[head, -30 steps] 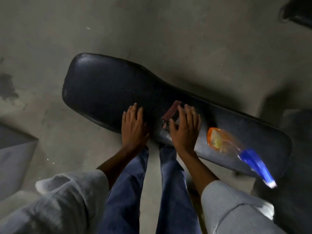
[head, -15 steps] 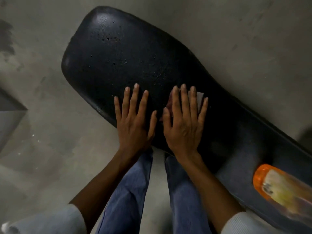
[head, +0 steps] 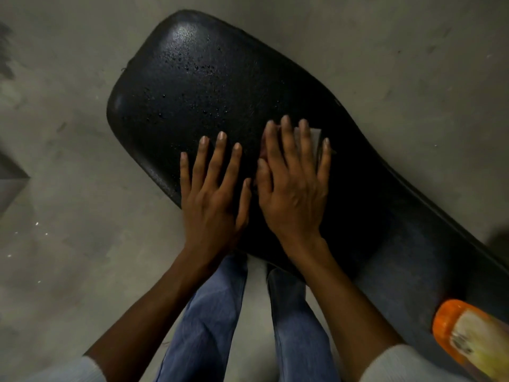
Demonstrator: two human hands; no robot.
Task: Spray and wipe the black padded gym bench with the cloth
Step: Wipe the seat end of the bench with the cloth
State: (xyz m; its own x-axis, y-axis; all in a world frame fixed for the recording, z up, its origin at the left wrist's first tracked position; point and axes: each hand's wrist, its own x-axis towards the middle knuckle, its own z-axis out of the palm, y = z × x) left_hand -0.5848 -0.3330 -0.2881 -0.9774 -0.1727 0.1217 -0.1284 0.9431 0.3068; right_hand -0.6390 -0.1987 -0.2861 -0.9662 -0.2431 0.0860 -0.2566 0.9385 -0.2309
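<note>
Both flat, released hands, left hand point(head: 213, 194) and right hand point(head: 293, 186), press bench point(head: 192, 86), right on cloth point(head: 314, 135)

The black bench point(head: 209, 86) carries droplets, a cloth point(head: 314, 135) and an orange bottle point(head: 465, 340).

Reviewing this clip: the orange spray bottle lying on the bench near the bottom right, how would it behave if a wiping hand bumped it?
The spray bottle lies on its side on the bench, so it would probably roll or slide rather than tip. It sits near the bench's near edge, so a nudge might send it off. It looks like thin plastic, likely light and not fragile.
</note>
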